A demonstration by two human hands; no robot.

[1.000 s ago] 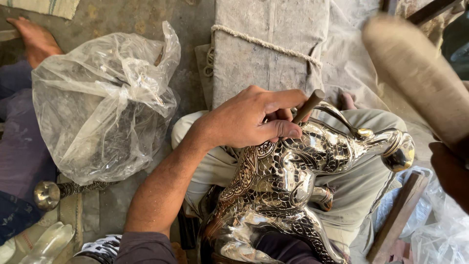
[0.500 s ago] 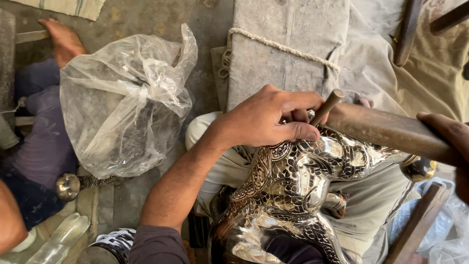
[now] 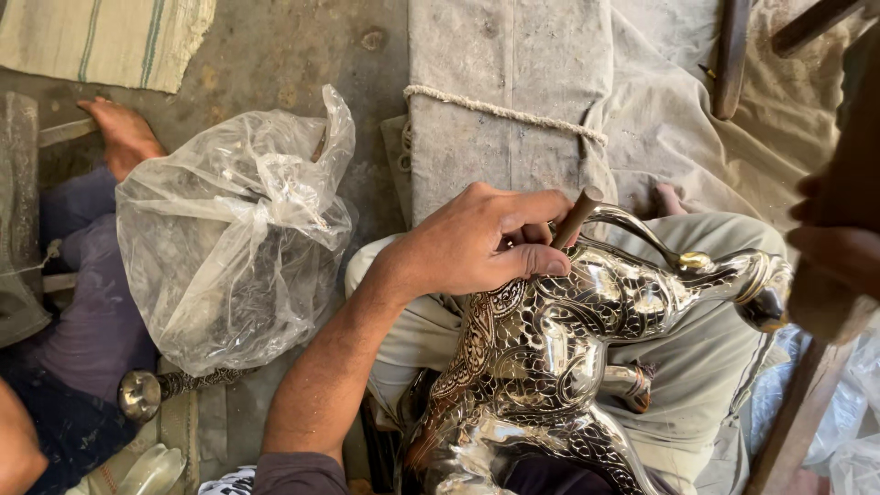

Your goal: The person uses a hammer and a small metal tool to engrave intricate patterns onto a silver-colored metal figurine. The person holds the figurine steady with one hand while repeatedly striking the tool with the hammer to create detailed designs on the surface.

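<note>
The left hand is closed around a thin metal punch; the thumb and the fingers pinch it near its lower end, and its blunt top points up and to the right. The tip of the punch is hidden behind the fingers, but it seems to meet the surface of the shiny metal figure. This figure is silver in colour, with dark engraved patterns, and it lies across the lap of the person, on the light grey-green trousers. One curved thin part of the figure rises just beside the punch, and a rounded end with a brass ring points to the right.

The right hand is at the right edge of the view and it is dark and blurred. It holds something thick and brownish, maybe a handle, but I cannot tell how its grip is closed.

To the left of the knee, a crumpled clear plastic bag lies on the floor. Behind the left hand there is a grey cloth-covered block with a rope around it. At the far left, a bare foot of another person rests on the floor.
</note>
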